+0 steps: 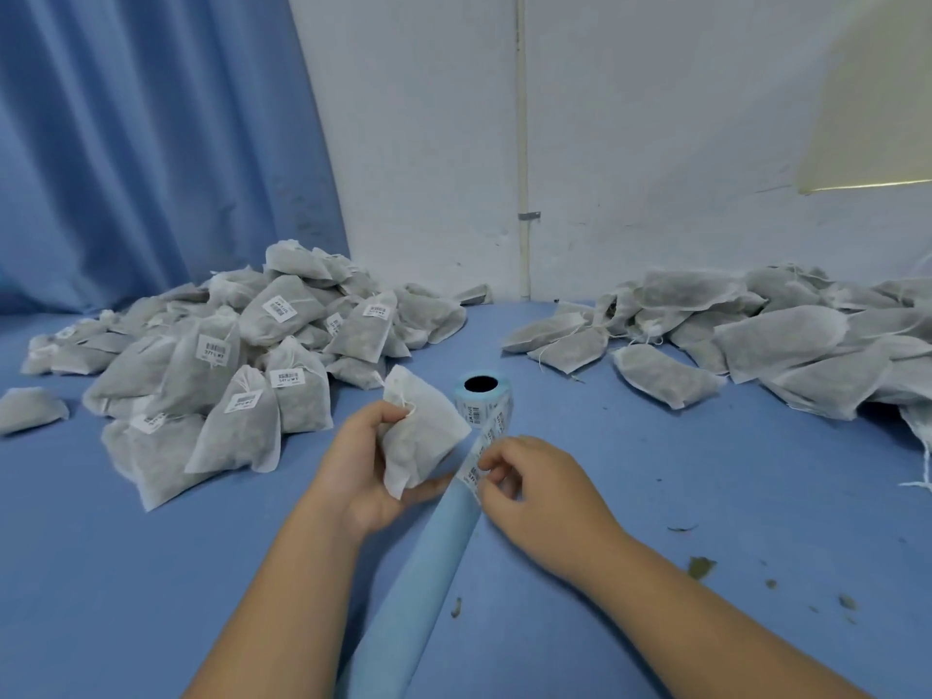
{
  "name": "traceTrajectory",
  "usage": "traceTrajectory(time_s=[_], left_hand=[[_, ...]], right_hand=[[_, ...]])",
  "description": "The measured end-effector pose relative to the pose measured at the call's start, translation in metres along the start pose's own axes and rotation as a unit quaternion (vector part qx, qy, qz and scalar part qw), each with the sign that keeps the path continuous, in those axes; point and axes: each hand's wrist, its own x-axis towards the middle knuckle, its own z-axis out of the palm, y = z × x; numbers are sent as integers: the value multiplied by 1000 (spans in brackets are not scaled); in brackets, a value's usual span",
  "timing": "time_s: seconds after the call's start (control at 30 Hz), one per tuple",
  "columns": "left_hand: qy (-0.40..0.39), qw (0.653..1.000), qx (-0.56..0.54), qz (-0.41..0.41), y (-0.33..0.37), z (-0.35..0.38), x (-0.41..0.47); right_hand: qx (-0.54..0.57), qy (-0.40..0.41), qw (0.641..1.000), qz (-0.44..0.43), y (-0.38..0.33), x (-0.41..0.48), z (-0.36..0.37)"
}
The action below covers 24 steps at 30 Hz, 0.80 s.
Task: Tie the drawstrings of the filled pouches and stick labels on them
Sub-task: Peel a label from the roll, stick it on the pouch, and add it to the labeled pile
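Observation:
My left hand (359, 469) grips a filled white pouch (421, 433) by its gathered neck, holding it upright above the blue table. My right hand (532, 484) pinches a barcode label (479, 469) on the strip that runs from the label roll (483, 396), which stands just behind the pouch. A long tail of bare blue backing paper (418, 572) trails from the strip toward me between my forearms.
A heap of labelled pouches (227, 360) lies at the left, a heap of unlabelled pouches (756, 335) at the right. Bits of dried herb (701, 567) are scattered on the blue table (655, 471). A blue curtain (151, 143) and a white wall stand behind.

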Motion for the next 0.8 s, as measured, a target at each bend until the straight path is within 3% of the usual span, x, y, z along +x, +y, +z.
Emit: traceTrajectory(time_s=[0.33,0.8], left_hand=[[-55,998,14,19,1,5,-5],[-73,997,8,20,0,16,-10]], right_hand=[[-48,31,998,17,-14,-2,6],[-44,28,998,42,-18,-1,3]])
